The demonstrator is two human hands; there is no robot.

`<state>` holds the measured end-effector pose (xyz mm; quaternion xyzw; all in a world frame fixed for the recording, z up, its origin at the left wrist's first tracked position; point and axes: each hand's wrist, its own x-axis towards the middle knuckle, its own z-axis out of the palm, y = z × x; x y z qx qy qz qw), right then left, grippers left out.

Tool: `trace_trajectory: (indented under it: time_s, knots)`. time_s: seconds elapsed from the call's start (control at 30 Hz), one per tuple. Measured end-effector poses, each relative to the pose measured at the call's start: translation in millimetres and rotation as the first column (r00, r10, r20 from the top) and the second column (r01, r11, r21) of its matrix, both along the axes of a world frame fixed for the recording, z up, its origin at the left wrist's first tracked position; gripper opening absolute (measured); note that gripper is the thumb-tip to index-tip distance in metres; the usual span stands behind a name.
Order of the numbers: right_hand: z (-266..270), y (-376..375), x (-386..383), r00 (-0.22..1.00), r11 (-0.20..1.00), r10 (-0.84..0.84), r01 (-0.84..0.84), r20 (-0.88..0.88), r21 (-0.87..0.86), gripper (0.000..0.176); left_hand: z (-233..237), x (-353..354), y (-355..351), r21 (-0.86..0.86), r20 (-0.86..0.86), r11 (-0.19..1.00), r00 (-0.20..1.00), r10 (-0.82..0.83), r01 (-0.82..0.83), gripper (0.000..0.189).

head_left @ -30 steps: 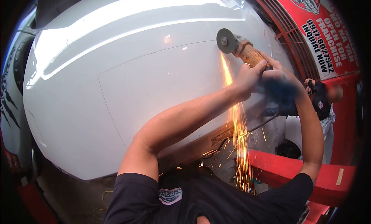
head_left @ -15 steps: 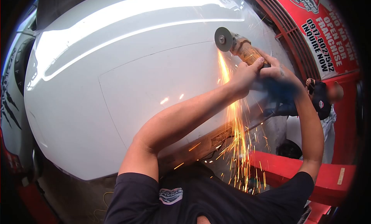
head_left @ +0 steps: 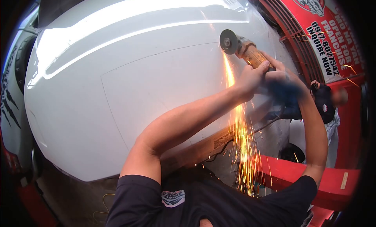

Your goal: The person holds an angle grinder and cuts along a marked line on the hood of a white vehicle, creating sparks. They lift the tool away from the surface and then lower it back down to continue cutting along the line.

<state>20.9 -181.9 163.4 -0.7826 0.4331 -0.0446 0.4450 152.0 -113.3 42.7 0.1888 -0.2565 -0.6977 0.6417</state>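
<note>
An angle grinder (head_left: 253, 56) with a worn yellow-orange body is held in both my hands over a large white vehicle panel (head_left: 156, 82). Its thin cutting disc (head_left: 228, 41) meets the panel at the right end of a thin dark outline (head_left: 156, 53). Bright sparks (head_left: 243, 137) stream from the disc's lower edge down past my forearm. My left hand (head_left: 252, 80) is closed round the near side of the grinder, thumb along the body. My right hand (head_left: 280, 70) wraps the rear of the body, partly blurred and covering the handle end.
A dark cord (head_left: 270, 125) trails below my hands. A red beam (head_left: 290, 172) stands at lower right. Another person (head_left: 323, 101) in dark clothes is at the right, near a red banner (head_left: 329, 31). Another vehicle (head_left: 15, 86) stands at the far left.
The grinder and both hands have shifted slightly right and down in view. The sparks still pour downward, and a few now fly at the right by the banner.
</note>
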Motion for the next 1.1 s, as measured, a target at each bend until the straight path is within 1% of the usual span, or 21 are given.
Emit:
trace_trajectory:
  time_s: [0.03, 0.07, 0.13, 0.27, 0.33, 0.4, 0.5, 0.57, 0.67, 0.73, 0.77, 0.83, 0.97, 1.03, 1.1]
  knots:
    - [1, 1, 1, 1.0, 0.999, -0.013, 0.012, -0.013, -0.037, 0.106, 1, 1, 0, 0.015, 0.012, 1.0, 1.0, 0.004, -0.004, 0.055]
    - [1, 0, 2, 1.0, 0.999, -0.012, 0.012, -0.013, -0.037, 0.106, 1, 2, -1, 0.03, 0.024, 1.0, 1.0, 0.007, -0.008, 0.055]
    - [1, -3, 4, 1.0, 1.0, 0.017, -0.017, -0.002, 0.016, 0.107, 1, 4, -2, 0.016, 0.024, 1.0, 1.0, -0.002, 0.002, 0.054]
    - [0, -4, 3, 1.0, 1.0, 0.015, -0.015, 0.008, 0.015, 0.107, 0, 3, -4, -0.015, 0.013, 1.0, 1.0, 0.007, -0.007, 0.054]
    - [-3, -6, 4, 1.0, 0.998, -0.018, 0.018, 0.0, -0.054, 0.107, -1, 3, -6, -0.017, 0.004, 1.0, 1.0, 0.009, -0.009, 0.054]
    - [-1, -7, 5, 1.0, 1.0, 0.006, -0.006, 0.0, -0.03, 0.108, -2, 4, -9, -0.019, -0.006, 1.0, 1.0, 0.009, -0.009, 0.054]
    - [-1, -11, 7, 0.999, 0.999, 0.047, -0.047, 0.002, 0.005, 0.109, -2, 6, -11, 0.025, 0.027, 1.0, 1.0, -0.001, 0.0, 0.053]
    - [0, -11, 8, 0.998, 0.998, 0.063, -0.063, 0.003, 0.014, 0.11, -2, 6, -10, -0.015, 0.022, 1.0, 1.0, 0.005, -0.005, 0.053]
    - [1, -10, 7, 0.998, 0.999, 0.044, -0.044, -0.034, 0.001, 0.109, -1, 7, -9, -0.025, 0.031, 0.999, 0.999, 0.022, -0.021, 0.053]
    - [-3, -12, 2, 0.998, 0.998, 0.057, -0.056, 0.03, -0.024, 0.107, -1, 7, -9, -0.037, 0.023, 0.999, 1.0, 0.021, -0.02, 0.053]
    - [-2, -11, 4, 0.998, 0.998, 0.057, -0.056, 0.03, -0.024, 0.107, 0, 8, -9, -0.049, 0.015, 0.999, 1.0, 0.019, -0.019, 0.052]
    - [1, -9, 9, 0.999, 0.999, 0.048, -0.048, -0.018, -0.01, 0.107, 2, 9, -7, -0.029, 0.025, 1.0, 1.0, 0.01, -0.009, 0.052]
    - [-2, -11, 5, 0.998, 0.996, 0.07, -0.071, -0.008, -0.059, 0.107, 2, 5, -6, 0.017, 0.034, 1.0, 0.999, 0.006, -0.007, 0.053]
    - [3, -8, 4, 0.998, 0.999, 0.038, -0.038, -0.04, -0.011, 0.107, 2, 4, -5, 0.012, 0.027, 1.0, 1.0, 0.0, 0.0, 0.053]
    - [5, -3, 5, 0.999, 0.999, 0.036, -0.036, -0.032, -0.008, 0.107, 3, 2, -2, 0.007, 0.021, 1.0, 1.0, -0.006, 0.005, 0.054]
